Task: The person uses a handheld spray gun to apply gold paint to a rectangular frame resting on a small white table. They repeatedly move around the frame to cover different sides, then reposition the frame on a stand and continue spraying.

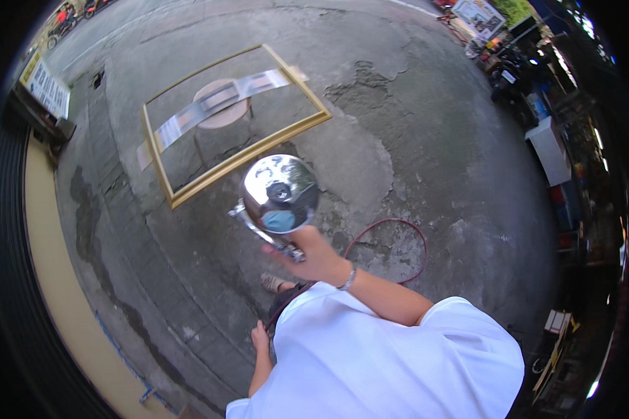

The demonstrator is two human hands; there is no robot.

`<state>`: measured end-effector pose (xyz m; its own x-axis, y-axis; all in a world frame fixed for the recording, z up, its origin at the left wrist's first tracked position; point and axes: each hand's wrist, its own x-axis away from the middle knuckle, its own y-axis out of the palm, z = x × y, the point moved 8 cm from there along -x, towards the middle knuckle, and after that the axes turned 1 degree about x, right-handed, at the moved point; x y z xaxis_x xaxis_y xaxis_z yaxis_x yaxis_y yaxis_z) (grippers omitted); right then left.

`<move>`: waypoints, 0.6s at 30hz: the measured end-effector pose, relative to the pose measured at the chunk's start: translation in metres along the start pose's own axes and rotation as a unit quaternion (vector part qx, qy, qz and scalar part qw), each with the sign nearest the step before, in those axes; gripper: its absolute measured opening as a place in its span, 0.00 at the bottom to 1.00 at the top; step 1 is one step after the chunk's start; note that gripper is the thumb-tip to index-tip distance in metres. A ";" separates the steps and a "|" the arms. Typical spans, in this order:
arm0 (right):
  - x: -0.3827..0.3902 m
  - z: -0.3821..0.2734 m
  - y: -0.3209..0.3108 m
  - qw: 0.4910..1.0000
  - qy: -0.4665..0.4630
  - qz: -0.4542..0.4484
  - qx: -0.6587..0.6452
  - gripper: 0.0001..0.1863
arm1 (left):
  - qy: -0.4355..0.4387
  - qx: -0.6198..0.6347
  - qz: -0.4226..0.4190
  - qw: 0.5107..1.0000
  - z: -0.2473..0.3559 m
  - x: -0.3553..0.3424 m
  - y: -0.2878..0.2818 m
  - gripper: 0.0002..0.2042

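In front of my chest, my right hand [314,257] is wrapped round the handle of a spray gun. The gun [281,192] has a shiny, round metal cup on top, and its silver body shows along the cup's lower left. Low at my side, my left hand [260,338] is closed on a thin dark-red hose, its fingers partly hidden. Beyond the gun, a large gold rectangular frame [251,151] lies raised above the ground. Strips of printed paper or board [220,100] cross beneath it, over a round-topped stool [225,120].
The red hose [425,253] loops on the cracked concrete floor [461,209] right of my arm. A sign board [45,85] and a shutter [14,272] line the left. Along the right stand a motorbike [510,80], a white box [548,150] and assorted clutter.
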<state>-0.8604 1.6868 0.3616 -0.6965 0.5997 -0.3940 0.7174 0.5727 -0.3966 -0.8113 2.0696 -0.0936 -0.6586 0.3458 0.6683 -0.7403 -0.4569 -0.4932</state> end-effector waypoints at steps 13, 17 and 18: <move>0.020 0.052 -0.014 0.986 0.165 -0.003 0.039 0.12 | 0.073 -0.098 0.042 0.992 0.058 -0.091 -0.040 0.35; 0.013 0.075 -0.013 0.985 0.174 0.003 0.017 0.12 | 0.043 -0.106 0.001 0.993 0.077 -0.083 -0.027 0.35; 0.008 0.079 -0.009 0.987 0.162 -0.006 -0.004 0.12 | 0.017 -0.100 -0.017 0.995 0.080 -0.080 -0.025 0.35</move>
<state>-0.8737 1.6425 0.2965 -0.6656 0.7391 -0.1033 0.7102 0.5848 -0.3919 -0.7293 1.9877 -0.0904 -0.6346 0.3874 0.6687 -0.7718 -0.2742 -0.5737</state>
